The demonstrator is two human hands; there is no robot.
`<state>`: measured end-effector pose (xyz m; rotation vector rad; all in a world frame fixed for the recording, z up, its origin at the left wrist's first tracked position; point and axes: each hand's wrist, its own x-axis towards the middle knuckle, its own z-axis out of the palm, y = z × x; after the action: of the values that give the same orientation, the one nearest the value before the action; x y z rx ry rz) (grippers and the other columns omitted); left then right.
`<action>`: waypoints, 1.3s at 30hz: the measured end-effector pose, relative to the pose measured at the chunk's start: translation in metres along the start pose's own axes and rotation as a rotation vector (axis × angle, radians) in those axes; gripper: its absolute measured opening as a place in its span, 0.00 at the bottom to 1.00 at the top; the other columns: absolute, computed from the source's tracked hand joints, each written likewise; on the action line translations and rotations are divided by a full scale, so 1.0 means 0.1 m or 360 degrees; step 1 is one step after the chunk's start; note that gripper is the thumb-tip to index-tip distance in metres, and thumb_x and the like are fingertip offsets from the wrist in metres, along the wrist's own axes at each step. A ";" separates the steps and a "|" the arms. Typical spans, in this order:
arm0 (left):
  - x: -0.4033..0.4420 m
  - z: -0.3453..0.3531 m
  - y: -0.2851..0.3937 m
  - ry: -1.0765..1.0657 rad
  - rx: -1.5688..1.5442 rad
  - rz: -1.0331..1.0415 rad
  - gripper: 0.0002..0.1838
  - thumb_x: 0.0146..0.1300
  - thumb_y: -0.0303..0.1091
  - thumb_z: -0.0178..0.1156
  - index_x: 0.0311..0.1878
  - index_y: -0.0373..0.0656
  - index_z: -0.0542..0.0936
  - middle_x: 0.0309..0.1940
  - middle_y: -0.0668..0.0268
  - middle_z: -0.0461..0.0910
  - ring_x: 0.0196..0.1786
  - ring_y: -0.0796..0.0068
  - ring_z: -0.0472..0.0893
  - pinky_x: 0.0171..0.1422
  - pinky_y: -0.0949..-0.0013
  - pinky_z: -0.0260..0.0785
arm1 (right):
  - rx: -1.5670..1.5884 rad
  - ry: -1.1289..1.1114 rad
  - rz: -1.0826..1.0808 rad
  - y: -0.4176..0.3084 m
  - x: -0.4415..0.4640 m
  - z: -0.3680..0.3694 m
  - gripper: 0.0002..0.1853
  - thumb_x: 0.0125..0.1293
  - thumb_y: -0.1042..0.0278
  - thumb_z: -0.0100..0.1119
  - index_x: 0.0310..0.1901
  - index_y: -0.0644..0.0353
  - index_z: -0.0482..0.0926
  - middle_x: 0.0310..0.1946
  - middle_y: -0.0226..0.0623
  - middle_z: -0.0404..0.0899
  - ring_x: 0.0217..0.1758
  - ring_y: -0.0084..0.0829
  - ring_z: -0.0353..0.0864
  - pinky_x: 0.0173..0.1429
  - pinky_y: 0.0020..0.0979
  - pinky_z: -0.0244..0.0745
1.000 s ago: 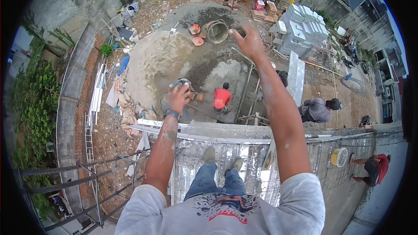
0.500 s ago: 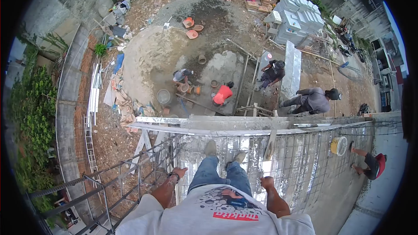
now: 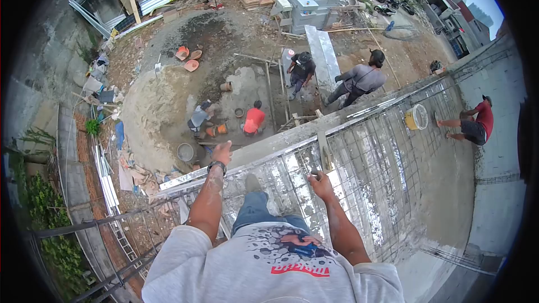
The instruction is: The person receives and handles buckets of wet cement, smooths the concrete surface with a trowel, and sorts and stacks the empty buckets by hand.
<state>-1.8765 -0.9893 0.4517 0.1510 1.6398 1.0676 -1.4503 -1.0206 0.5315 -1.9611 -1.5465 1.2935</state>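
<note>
My left hand [image 3: 222,154] is stretched forward over the edge of the deck, a dark watch on its wrist. Its fingers look loosely extended and I see nothing in them. My right hand [image 3: 321,185] is curled closed above the rebar mesh [image 3: 365,163]; a small dark thing shows at its top, too small to name. Just beyond that hand, a short wooden board [image 3: 324,150] lies across the formwork edge [image 3: 269,155]. One of my shoes [image 3: 252,183] rests on the shiny decking under the mesh.
Past the formwork edge the ground drops away to a lower yard. Several people work there, near a sand pile [image 3: 143,118], orange buckets [image 3: 217,129] and stacked grey blocks [image 3: 314,0]. A person in red [image 3: 482,120] bends by a bucket [image 3: 416,117] at right. Rebar [image 3: 95,223] runs along my left.
My view has turned to the right. Both arms have risen and reached forward, the left one further out. The person in red at right stands more upright.
</note>
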 end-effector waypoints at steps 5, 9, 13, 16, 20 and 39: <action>-0.06 0.39 -0.80 -0.0246 0.0292 -0.0238 0.22 0.59 0.51 0.67 0.48 0.50 0.73 0.31 0.69 0.73 0.26 0.68 0.77 0.28 0.55 0.67 | -0.0325 0.0240 0.0117 0.87 -0.76 -0.46 0.28 0.61 0.45 0.62 0.49 0.65 0.81 0.40 0.51 0.84 0.47 0.46 0.84 0.52 0.40 0.76; -0.38 0.52 -1.45 -0.0372 0.0442 -0.0337 0.23 0.60 0.53 0.65 0.51 0.51 0.73 0.31 0.68 0.74 0.26 0.64 0.78 0.26 0.54 0.67 | -0.0089 0.0501 0.0420 2.09 -1.65 -0.79 0.26 0.61 0.45 0.63 0.46 0.65 0.83 0.37 0.50 0.85 0.42 0.43 0.85 0.49 0.39 0.77; -0.89 0.82 -1.78 -0.0445 0.0858 -0.0393 0.23 0.60 0.52 0.65 0.53 0.52 0.73 0.35 0.64 0.75 0.30 0.58 0.78 0.25 0.53 0.68 | 0.0057 0.0888 0.0723 3.52 -2.68 -0.88 0.24 0.60 0.50 0.65 0.41 0.69 0.83 0.27 0.44 0.84 0.29 0.32 0.84 0.38 0.36 0.78; -0.80 1.18 -2.30 -0.0497 0.1166 -0.0231 0.24 0.58 0.55 0.66 0.53 0.56 0.75 0.35 0.66 0.76 0.35 0.55 0.79 0.26 0.50 0.70 | 0.0397 0.1157 0.0995 4.60 -3.56 -0.71 0.20 0.61 0.56 0.65 0.37 0.71 0.81 0.24 0.40 0.81 0.23 0.28 0.79 0.27 0.33 0.74; -1.43 1.98 -2.46 -0.0772 0.1261 -0.0206 0.19 0.58 0.54 0.66 0.47 0.55 0.79 0.32 0.70 0.76 0.34 0.60 0.79 0.31 0.53 0.72 | 0.0873 0.1407 0.1334 5.48 -4.66 -0.25 0.17 0.63 0.60 0.64 0.40 0.70 0.79 0.23 0.38 0.80 0.19 0.28 0.77 0.20 0.32 0.70; -3.15 4.42 -3.42 -0.1576 0.1800 0.0233 0.30 0.53 0.53 0.73 0.42 0.37 0.72 0.18 0.67 0.73 0.18 0.74 0.70 0.19 0.63 0.60 | 0.2023 0.1480 0.1715 4.52 -5.50 0.53 0.18 0.67 0.62 0.58 0.50 0.70 0.74 0.27 0.40 0.80 0.21 0.32 0.79 0.19 0.30 0.66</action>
<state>-1.2506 -1.1293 0.4499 1.3186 1.0970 -0.0432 -1.2221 -1.6884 0.4241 -1.8071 0.7696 0.8783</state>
